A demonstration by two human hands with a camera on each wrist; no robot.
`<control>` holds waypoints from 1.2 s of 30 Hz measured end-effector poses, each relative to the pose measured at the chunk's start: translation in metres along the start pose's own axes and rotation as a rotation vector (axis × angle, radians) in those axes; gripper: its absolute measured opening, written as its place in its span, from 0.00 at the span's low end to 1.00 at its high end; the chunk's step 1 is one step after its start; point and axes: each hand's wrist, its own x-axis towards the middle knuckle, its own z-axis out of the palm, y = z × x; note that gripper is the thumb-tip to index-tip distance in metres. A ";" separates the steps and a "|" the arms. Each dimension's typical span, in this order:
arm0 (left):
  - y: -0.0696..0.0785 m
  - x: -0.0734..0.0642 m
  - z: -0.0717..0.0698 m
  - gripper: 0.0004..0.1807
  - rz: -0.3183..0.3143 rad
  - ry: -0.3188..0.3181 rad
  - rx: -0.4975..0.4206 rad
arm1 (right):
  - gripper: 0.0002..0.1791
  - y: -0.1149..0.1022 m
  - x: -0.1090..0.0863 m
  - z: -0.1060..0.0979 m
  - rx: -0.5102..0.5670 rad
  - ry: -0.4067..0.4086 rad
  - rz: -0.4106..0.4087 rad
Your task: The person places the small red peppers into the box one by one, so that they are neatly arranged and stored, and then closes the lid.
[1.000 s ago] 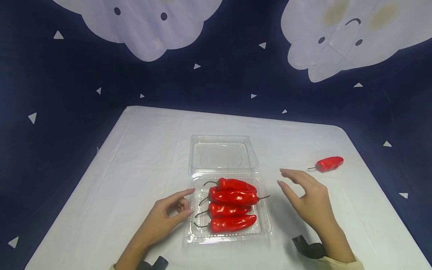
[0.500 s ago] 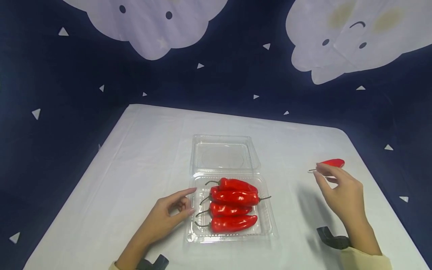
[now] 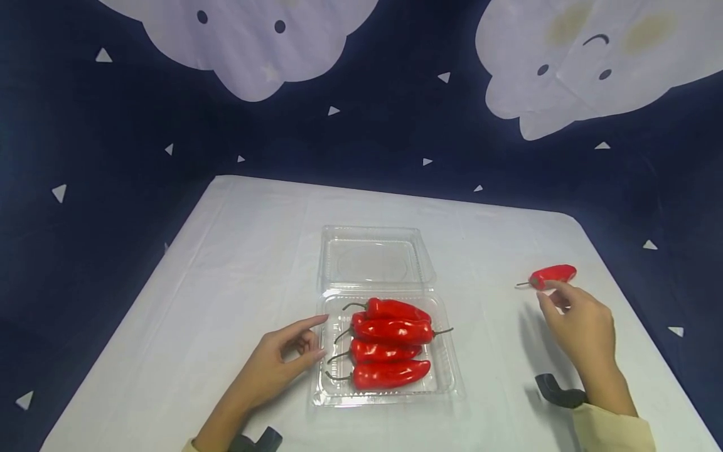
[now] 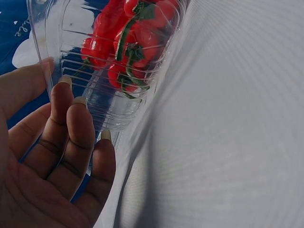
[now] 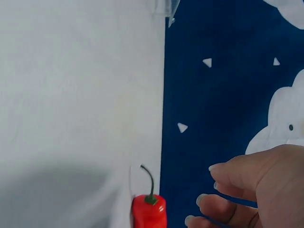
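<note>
A clear plastic clamshell box [image 3: 449,367] lies with its lid [image 3: 369,260] folded back away from me. Several red peppers [image 3: 390,375] with green stems lie side by side in its base. At the box's left edge is my left hand [image 3: 273,367], thumb and index finger apart and fingertips right at the rim. The left wrist view shows these fingertips [image 4: 78,107] along the box's ribbed side wall. A single red pepper [image 3: 552,275] lies on the right of the table, stem pointing left. Close over its near side hovers my right hand [image 3: 587,323], loosely bent, with nothing between the fingers.
White cloth covers the table [image 3: 248,251]. Behind it hangs a dark blue backdrop [image 3: 384,138] with white clouds and small triangles. Dark wrist straps [image 3: 559,392] sit at both wrists, with a pale yellow sleeve [image 3: 612,430] below the right one.
My right hand has moved from beside the box to the lone pepper on the right, then drawn slightly back towards me. The left hand has stayed at the box's left edge.
</note>
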 end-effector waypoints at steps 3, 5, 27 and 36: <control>0.001 0.000 0.001 0.29 -0.012 0.002 0.006 | 0.14 0.006 0.001 0.002 -0.021 -0.024 0.027; 0.001 0.000 0.001 0.29 -0.016 0.004 0.011 | 0.15 0.011 0.002 0.004 -0.030 -0.038 0.049; -0.003 0.000 0.000 0.29 -0.007 -0.001 0.003 | 0.23 0.036 0.022 0.034 0.002 -0.118 0.067; -0.001 0.000 0.000 0.29 -0.011 -0.002 -0.007 | 0.39 0.041 0.036 0.038 -0.111 -0.364 0.156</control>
